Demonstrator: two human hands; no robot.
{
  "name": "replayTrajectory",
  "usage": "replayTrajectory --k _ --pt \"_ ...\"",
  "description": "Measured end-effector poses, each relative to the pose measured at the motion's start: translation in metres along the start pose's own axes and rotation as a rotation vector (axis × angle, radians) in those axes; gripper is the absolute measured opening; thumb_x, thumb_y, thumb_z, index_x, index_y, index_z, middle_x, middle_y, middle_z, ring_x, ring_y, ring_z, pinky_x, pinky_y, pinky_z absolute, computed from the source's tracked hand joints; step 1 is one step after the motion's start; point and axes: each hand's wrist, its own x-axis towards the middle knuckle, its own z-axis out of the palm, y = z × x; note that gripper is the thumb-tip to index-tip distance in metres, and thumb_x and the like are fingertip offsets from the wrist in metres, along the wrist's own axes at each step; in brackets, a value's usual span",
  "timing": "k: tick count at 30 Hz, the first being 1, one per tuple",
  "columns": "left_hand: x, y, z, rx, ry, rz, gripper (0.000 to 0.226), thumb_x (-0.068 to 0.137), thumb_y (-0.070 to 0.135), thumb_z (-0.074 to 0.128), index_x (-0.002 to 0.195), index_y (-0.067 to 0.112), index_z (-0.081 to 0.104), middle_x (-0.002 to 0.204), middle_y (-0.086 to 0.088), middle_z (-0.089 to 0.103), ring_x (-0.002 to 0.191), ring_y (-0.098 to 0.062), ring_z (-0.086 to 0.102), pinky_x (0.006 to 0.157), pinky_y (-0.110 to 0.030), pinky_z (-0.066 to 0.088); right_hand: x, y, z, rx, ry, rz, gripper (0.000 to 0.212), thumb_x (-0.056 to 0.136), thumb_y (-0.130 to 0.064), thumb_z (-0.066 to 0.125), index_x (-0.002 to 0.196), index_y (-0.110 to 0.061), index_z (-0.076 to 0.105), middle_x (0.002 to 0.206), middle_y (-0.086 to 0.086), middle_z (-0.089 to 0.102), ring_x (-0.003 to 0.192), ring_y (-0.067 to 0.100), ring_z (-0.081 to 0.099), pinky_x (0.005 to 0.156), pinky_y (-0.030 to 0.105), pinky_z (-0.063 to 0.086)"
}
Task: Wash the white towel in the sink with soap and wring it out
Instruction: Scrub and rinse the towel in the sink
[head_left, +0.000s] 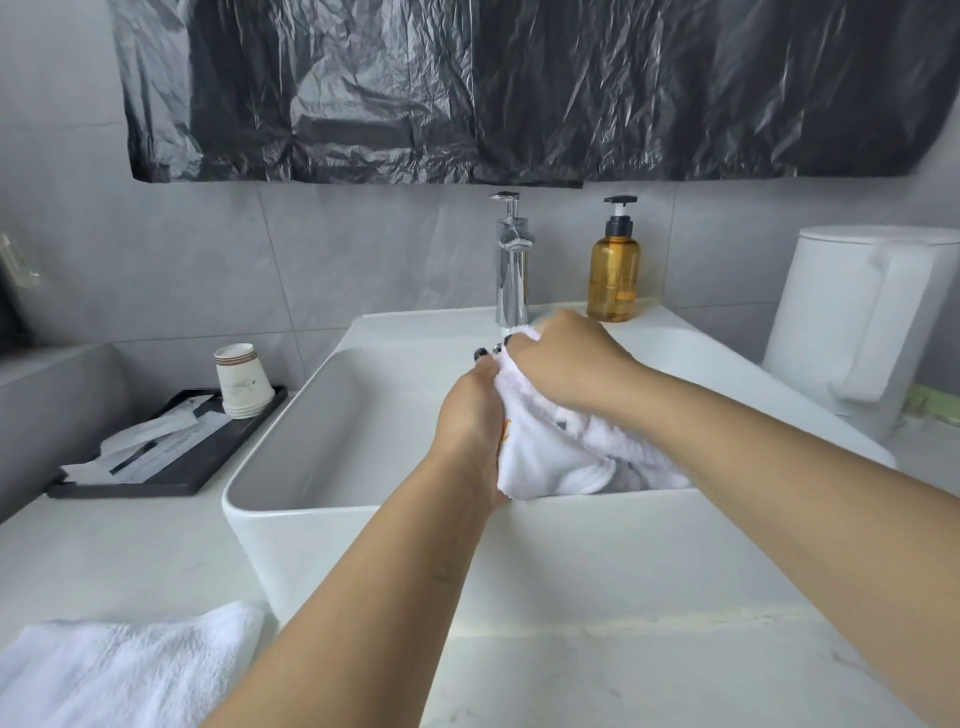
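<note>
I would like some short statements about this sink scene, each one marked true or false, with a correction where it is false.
1. Both the left hand and the right hand grip the white towel. True.
2. The towel is held over the sink. True.
3. The amber soap bottle stands to the left of the faucet. False: it stands to the right.
4. The paper cups lie in the sink. False: they stand on the black tray.
5. A second white towel lies on the counter. True.
</note>
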Motion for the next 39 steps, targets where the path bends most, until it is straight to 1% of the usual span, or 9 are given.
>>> replayTrajectory --k 3,6,10,15,18,22,27,34,39 --pt "0.003 0.002 -0.003 0.049 -0.055 -0.003 0.044 0.096 0.021 0.048 0.056 0.019 0.066 0.057 -0.004 0.059 0.056 -0.020 0.060 0.065 -0.026 0.047 -0.032 -0.006 -0.014 -0.041 -0.091 -0.076 0.034 0.088 -0.039 0.042 0.063 -0.017 0.049 0.067 -0.004 0.054 0.067 0.019 0.052 0.061 0.031 0.039" --pt "-0.006 0.004 0.003 0.074 -0.125 -0.044 0.036 0.096 0.020 0.044 0.062 0.017 0.056 0.043 -0.002 0.054 0.034 -0.016 0.054 0.046 -0.017 0.042 -0.047 -0.011 -0.018 -0.150 -0.095 -0.130 0.030 0.091 -0.036 0.041 0.067 -0.022 0.051 0.072 -0.006 0.053 0.070 0.016 0.052 0.059 0.030 0.035" --pt "-0.005 0.003 0.000 -0.029 -0.089 -0.066 0.033 0.099 0.038 0.045 0.083 0.015 0.062 0.071 -0.008 0.065 0.070 -0.024 0.066 0.071 -0.030 0.050 -0.030 -0.017 -0.006 -0.114 0.038 -0.070 0.036 0.094 -0.038 0.040 0.063 -0.019 0.043 0.074 0.000 0.050 0.075 0.027 0.051 0.054 0.029 0.030" --pt "-0.006 0.002 -0.004 -0.072 -0.074 -0.068 0.049 0.098 0.054 0.047 0.100 0.011 0.070 0.098 -0.014 0.072 0.092 -0.031 0.068 0.094 -0.040 0.050 0.007 -0.014 0.002 -0.090 -0.041 0.101 0.024 0.092 -0.033 0.049 0.077 -0.014 0.048 0.089 0.001 0.055 0.085 0.026 0.057 0.063 0.028 0.037" --pt "-0.007 0.001 0.000 -0.012 -0.052 -0.027 0.050 0.101 0.051 0.043 0.087 0.013 0.070 0.081 -0.014 0.074 0.073 -0.028 0.072 0.079 -0.037 0.054 0.010 0.003 0.005 -0.048 -0.042 0.155 0.023 0.094 -0.036 0.048 0.088 -0.014 0.050 0.092 0.002 0.053 0.090 0.027 0.055 0.070 0.029 0.037" --pt "0.000 0.001 0.000 0.035 0.030 -0.026 0.051 0.103 0.052 0.036 0.090 0.015 0.068 0.080 -0.011 0.074 0.075 -0.027 0.071 0.075 -0.033 0.052 -0.017 0.008 -0.003 0.079 -0.093 0.064 0.033 0.094 -0.032 0.042 0.065 -0.019 0.042 0.069 -0.003 0.048 0.069 0.020 0.047 0.059 0.030 0.034" --pt "0.003 0.001 0.000 0.059 -0.010 -0.014 0.064 0.104 0.030 0.038 0.045 0.012 0.055 0.041 -0.002 0.056 0.035 -0.016 0.057 0.040 -0.017 0.041 -0.051 -0.009 -0.019 -0.043 -0.128 -0.133 0.034 0.093 -0.036 0.042 0.061 -0.024 0.043 0.066 -0.006 0.049 0.067 0.016 0.050 0.059 0.031 0.034" --pt "-0.005 0.001 0.003 -0.030 -0.045 -0.027 0.031 0.100 0.033 0.046 0.083 0.014 0.064 0.075 -0.009 0.069 0.071 -0.026 0.068 0.072 -0.033 0.054 -0.009 -0.001 -0.001 0.101 -0.006 0.052 0.034 0.092 -0.031 0.045 0.061 -0.017 0.038 0.063 0.001 0.046 0.060 0.022 0.040 0.053 0.029 0.030" --pt "0.005 -0.003 -0.001 -0.033 0.024 -0.024 0.035 0.100 0.042 0.045 0.079 0.018 0.060 0.094 -0.007 0.063 0.094 -0.026 0.060 0.094 -0.035 0.049 0.001 -0.002 0.010 -0.060 -0.014 0.114 0.029 0.094 -0.037 0.045 0.073 -0.016 0.043 0.079 0.002 0.051 0.079 0.028 0.053 0.058 0.028 0.032"
